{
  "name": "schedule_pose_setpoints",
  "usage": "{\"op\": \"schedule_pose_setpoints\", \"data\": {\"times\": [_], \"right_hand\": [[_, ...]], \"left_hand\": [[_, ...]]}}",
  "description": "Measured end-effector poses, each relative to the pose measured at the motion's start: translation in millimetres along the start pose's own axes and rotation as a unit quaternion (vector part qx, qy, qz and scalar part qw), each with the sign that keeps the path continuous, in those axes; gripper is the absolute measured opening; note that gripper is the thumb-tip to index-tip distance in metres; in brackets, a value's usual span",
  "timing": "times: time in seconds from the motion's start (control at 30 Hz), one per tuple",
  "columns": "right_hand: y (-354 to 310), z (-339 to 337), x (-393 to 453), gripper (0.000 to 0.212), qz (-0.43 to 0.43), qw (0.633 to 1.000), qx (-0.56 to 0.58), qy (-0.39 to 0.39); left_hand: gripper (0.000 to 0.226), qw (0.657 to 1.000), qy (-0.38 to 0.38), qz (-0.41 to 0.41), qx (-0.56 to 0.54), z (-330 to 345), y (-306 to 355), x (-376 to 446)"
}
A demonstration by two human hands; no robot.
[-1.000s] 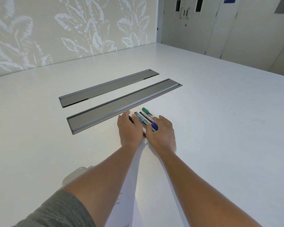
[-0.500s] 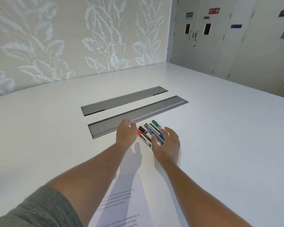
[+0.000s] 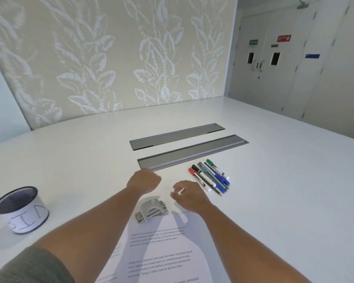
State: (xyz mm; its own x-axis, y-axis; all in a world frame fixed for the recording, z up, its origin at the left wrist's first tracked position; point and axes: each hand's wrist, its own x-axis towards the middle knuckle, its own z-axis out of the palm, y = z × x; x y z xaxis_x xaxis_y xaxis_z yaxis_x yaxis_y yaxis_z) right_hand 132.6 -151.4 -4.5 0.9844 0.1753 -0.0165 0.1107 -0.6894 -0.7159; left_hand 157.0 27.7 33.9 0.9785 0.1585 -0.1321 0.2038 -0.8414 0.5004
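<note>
Several pens and markers (image 3: 211, 177) lie side by side on the white table (image 3: 284, 180), with red, black, green and blue caps. My left hand (image 3: 144, 181) hovers left of them, fingers curled, holding nothing. My right hand (image 3: 187, 194) hangs just left of the pens, fingers loosely curled and apart from them. Below my hands lies a printed sheet (image 3: 161, 250) under a grey metal clip (image 3: 151, 209).
A mesh cup (image 3: 18, 209) with a paper label stands at the left. Two long grey cable-slot lids (image 3: 190, 153) are set in the table beyond the pens. A leaf-patterned wall (image 3: 110, 58) rises behind, with doors (image 3: 264, 64) at the right.
Both hands have drawn back from the pens toward me and to the left, leaving the pens lying in a row. The view has tilted up, showing the cup and the clip.
</note>
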Motion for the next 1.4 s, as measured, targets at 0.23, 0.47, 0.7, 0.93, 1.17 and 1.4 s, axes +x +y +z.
{"op": "schedule_pose_setpoints", "data": {"times": [0.23,0.47,0.7,0.93,1.17,1.4], "right_hand": [[-21.5,21.9,-8.8,0.046,0.011,0.995,-0.052,-0.081],[-30.3,37.7,-9.1,0.031,0.001,0.986,-0.127,-0.107],[-28.8,40.1,-1.9,0.032,0.005,0.991,-0.095,-0.091],[-26.5,41.6,5.4,0.020,0.006,0.999,-0.009,-0.039],[-37.9,52.9,19.7,0.034,-0.014,1.000,0.025,0.014],[-56.7,70.2,39.6,0.033,-0.006,0.997,0.069,0.038]], "left_hand": [[0.048,0.992,-0.091,-0.079,0.038,-4.4,-44.9,-20.3],[0.041,0.986,-0.149,-0.040,0.055,0.3,-60.5,-32.9],[0.030,0.988,-0.144,-0.025,-0.055,-0.3,-67.8,-32.2],[0.016,0.979,-0.125,0.012,-0.161,-13.3,-71.0,-22.8],[0.014,0.981,-0.051,0.032,-0.186,-24.2,-75.9,-5.9],[0.013,0.984,0.003,0.034,-0.174,-32.2,-88.4,11.8]]}}
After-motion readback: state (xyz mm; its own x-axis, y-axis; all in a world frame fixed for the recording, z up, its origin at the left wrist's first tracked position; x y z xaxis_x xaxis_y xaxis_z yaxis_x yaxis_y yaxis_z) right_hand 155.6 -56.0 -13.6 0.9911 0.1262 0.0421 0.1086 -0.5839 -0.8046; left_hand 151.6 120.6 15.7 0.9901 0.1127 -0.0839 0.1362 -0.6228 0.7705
